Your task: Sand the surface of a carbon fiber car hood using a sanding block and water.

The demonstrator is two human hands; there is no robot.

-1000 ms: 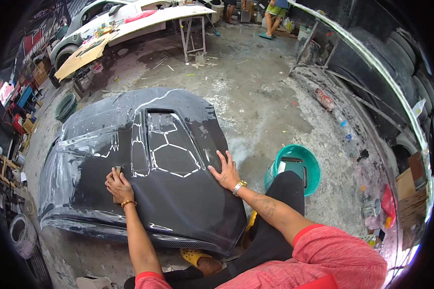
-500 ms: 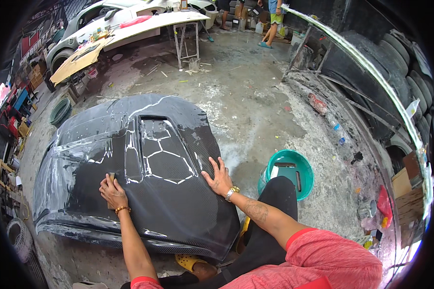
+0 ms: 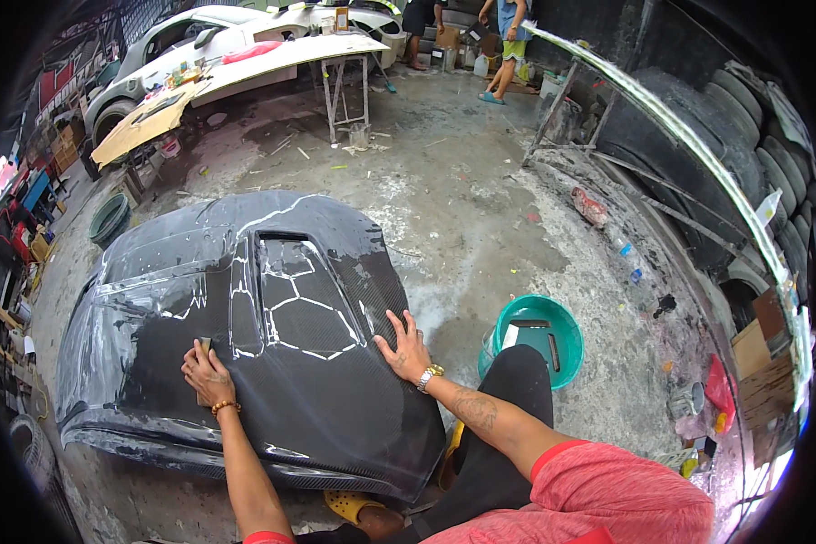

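Observation:
A black carbon-weave car hood [image 3: 335,412] lies in front of me, wet and glossy, with whitish film over its left part and a vent recess in the middle. Flat on its surface left of the vent, my left hand [image 3: 208,374] is closed over a narrow brownish sanding block [image 3: 203,397], whose ends stick out from under the fingers. My right hand [image 3: 405,349] rests on the hood's right edge with fingers spread, holding nothing.
Beside my right knee stands a green bucket [image 3: 567,367] of water with dark bar-shaped blocks in it. Behind are a work table [image 3: 290,54], a white car [image 3: 154,63] and two people. A metal-framed rack [image 3: 680,109] and stacked tyres [image 3: 734,104] line the right.
The view has tilted a little, so the scene sits slightly lower. The sanding block now shows past my left hand at both ends. My right hand stays on the hood's edge.

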